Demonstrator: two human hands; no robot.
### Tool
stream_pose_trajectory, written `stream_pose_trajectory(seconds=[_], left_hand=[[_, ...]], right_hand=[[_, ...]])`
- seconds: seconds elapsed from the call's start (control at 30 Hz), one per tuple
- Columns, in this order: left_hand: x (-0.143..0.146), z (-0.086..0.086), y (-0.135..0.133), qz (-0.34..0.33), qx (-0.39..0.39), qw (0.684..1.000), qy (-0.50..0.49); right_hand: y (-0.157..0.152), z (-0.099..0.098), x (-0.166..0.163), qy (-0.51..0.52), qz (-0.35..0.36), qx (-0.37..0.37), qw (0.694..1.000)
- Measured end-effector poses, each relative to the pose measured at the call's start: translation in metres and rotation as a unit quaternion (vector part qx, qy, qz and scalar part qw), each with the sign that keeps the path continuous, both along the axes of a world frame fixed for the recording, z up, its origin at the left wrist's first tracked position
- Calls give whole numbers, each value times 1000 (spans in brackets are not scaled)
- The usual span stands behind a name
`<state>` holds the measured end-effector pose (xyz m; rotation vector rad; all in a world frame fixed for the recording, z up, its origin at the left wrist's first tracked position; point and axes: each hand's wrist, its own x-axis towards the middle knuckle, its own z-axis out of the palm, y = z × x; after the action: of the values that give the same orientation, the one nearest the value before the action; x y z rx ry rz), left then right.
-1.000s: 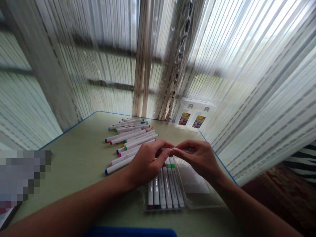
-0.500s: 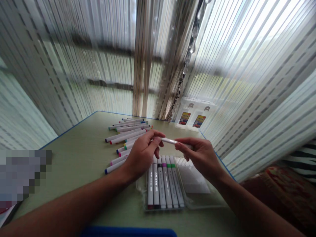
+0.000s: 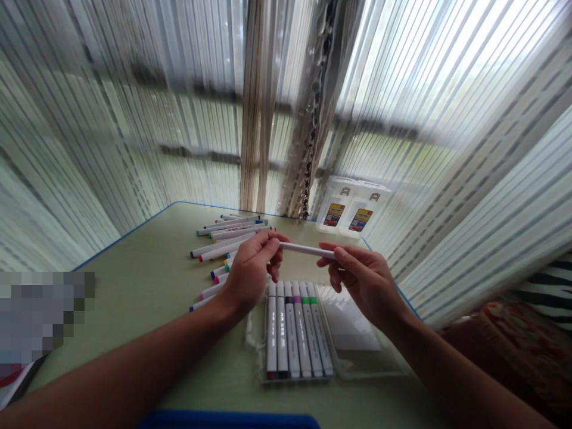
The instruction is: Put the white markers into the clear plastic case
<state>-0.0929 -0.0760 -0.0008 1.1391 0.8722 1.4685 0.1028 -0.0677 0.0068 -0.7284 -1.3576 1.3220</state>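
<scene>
A white marker (image 3: 306, 249) is held nearly level above the table between my two hands. My left hand (image 3: 254, 265) pinches its left end, and my right hand (image 3: 364, 271) grips the right end between thumb and fingers. Both tips of the marker are hidden by the fingers. Just below lies an open clear plastic case (image 3: 337, 372), with several white markers (image 3: 297, 333) side by side in its left half. Some of these show black, purple and green bands. Beyond my left hand, many loose white markers (image 3: 227, 244) with coloured ends lie in a spread pile.
Two clear cases with yellow labels (image 3: 353, 211) stand at the table's far right corner. String curtains (image 3: 187, 119) hang right behind the green table (image 3: 134, 256). A blue object (image 3: 232, 420) is at the near edge. A patterned cloth-covered seat (image 3: 504, 339) is on the right.
My hands have moved apart along the marker, my left hand shifting left and my right hand slightly right. More of the marker's white barrel now shows. The bead strand of the curtain has swung left.
</scene>
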Motion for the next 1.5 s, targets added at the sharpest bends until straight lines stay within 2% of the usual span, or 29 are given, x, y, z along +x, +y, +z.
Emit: stream_pose_trajectory(seconds=[0.27,0.53,0.73,0.93,1.1,1.27,1.5], left_hand=[[3,4,-4,-23,6,999,-42],[5,4,-12,-105,43,992,-57],[6,5,-21,-131,106,985,35],[5,6,-25,-84,172,964,182],[7,7,-20,-59,136,979,142],[6,5,-12,-37,86,991,100],[3,7,-9,-31,55,993,97]], right_hand=[[3,3,1,49,-30,-46,997],[10,3,3,104,-67,-80,989],[13,2,4,124,-77,-121,982],[14,2,5,135,-81,-140,978],[14,4,5,125,-97,-117,981],[10,4,3,90,-96,-62,989],[7,-4,3,-61,-108,59,991]])
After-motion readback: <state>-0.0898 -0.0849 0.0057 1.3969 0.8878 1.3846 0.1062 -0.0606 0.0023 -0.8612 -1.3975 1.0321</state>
